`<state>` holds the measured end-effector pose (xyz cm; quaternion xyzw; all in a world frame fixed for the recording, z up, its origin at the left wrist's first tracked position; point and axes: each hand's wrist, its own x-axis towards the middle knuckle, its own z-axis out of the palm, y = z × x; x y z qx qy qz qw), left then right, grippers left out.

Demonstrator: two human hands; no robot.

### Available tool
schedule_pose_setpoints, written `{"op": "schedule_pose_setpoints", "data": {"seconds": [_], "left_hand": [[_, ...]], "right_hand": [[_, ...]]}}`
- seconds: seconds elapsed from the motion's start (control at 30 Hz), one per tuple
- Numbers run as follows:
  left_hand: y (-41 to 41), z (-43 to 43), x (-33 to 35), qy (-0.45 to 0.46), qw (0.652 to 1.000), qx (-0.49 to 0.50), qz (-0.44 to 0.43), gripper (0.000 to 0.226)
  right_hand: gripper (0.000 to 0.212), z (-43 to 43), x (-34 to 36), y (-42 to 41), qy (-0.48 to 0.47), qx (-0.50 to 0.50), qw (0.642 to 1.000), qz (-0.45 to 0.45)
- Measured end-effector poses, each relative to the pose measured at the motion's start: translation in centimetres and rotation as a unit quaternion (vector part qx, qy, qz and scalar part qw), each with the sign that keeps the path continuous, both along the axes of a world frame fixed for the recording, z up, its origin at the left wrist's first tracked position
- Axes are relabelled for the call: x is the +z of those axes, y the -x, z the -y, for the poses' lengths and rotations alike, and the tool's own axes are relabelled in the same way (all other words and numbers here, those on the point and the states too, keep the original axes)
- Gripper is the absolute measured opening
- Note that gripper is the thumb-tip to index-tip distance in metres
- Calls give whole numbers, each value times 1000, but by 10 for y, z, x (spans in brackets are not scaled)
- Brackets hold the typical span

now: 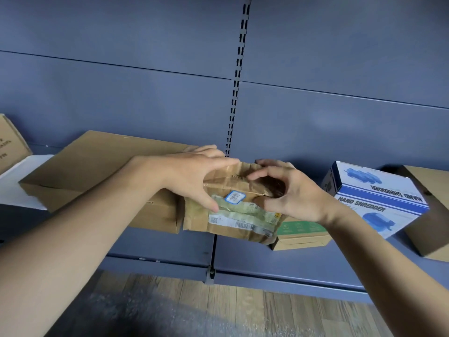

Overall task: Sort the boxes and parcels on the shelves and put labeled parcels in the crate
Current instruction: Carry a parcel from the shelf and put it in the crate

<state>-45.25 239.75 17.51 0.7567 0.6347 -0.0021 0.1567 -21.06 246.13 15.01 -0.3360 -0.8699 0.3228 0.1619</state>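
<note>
Both hands are on a crumpled brown parcel (196,220) at the front of the grey-blue shelf (291,266), right where two shelf sections meet below the slotted upright (239,69). The left hand (187,171) grasps it with the thumb pressed on the front face and the fingers spread over the top. The right hand (296,193) clasps the parcel's right end, fingers curled over the taped top and thumb on the front. Whether the parcel rests on the shelf or is raised just off it cannot be told. Its front carries a torn shipping label (245,218) with a barcode, and a small blue-edged sticker (235,197) above it.

A large flat cardboard box (97,166) lies tight against the parcel's left side. On the right a small green-topped box (301,233) is partly hidden behind the parcel's lower corner. Beyond it stands a tilted white and blue box printed HAND SHREDDER (379,198), just beside a plain brown carton (432,215) at the frame's edge. Far left are a printed carton (9,144) and a white slab (17,183). Wooden floor (218,307) shows below the shelf
</note>
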Motion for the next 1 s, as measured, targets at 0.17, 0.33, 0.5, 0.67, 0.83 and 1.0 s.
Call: {"op": "schedule_pose_setpoints", "data": {"seconds": [0.17,0.33,0.5,0.67,0.83,1.0], "left_hand": [[2,-1,-28,-71,959,121,246,75],[-10,1,-39,-23,819,247,517,61],[-26,2,-46,14,776,267,572,64],[-26,5,-52,15,794,263,548,64],[-35,2,-54,4,813,298,500,66],[-48,0,-56,-10,799,329,503,52]], "right_hand": [[55,-8,-6,1,-113,-108,983,-93],[89,-5,-15,5,74,-228,949,-204],[54,1,-32,14,267,-234,900,-253],[38,1,-37,16,266,-208,908,-247],[30,0,-35,11,269,-203,903,-266],[26,-1,-36,12,237,-216,909,-265]]}}
